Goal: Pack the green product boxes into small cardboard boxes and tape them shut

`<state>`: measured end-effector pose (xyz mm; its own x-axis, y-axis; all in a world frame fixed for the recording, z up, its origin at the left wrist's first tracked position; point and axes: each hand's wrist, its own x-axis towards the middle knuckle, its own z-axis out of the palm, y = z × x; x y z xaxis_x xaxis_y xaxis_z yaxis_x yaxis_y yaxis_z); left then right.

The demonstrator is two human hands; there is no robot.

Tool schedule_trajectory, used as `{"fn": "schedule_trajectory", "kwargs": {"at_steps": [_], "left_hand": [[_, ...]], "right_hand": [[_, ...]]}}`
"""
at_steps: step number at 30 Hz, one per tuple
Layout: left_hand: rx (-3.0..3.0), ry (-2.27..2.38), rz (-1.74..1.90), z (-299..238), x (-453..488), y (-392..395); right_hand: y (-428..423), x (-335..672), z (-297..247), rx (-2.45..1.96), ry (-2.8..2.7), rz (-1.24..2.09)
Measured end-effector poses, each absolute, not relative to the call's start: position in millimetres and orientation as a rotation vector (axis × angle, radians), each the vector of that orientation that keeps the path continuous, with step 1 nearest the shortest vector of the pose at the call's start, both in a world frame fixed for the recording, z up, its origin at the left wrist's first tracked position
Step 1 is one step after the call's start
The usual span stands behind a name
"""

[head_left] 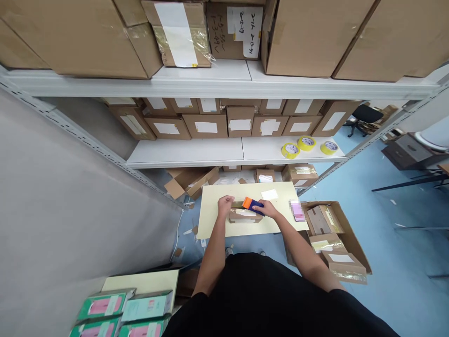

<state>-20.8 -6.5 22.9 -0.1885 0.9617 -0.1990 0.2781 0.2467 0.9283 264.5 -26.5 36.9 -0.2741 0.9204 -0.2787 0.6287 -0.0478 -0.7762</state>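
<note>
A small brown cardboard box [244, 216] lies on a pale yellow table [213, 220] below me. My left hand [225, 205] is closed on the box's left end and holds it. My right hand [269, 208] grips a tape dispenser [251, 204] with an orange front and a blue body. The dispenser rests on top of the box. A white slip of paper [269, 194] lies on the table behind my right hand.
An open carton [354, 238] of small taped boxes stands on the blue floor to my right. Three yellow tape rolls [306, 143] sit on the grey shelf [196, 154] ahead, under rows of brown boxes. Green and pink packages [119, 313] lie at the lower left.
</note>
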Motion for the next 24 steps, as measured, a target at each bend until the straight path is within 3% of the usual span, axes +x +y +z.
{"fn": "schedule_trajectory", "kwargs": {"at_steps": [8, 24], "left_hand": [[0.984, 1.771, 1.004, -4, -80, -24], [0.755, 1.788, 0.726, -70, -70, -44]], "right_hand": [[-11, 280, 32, -1.63, -2.157, 1.22], [-8, 253, 36, -1.807, -2.272, 1.146]]}}
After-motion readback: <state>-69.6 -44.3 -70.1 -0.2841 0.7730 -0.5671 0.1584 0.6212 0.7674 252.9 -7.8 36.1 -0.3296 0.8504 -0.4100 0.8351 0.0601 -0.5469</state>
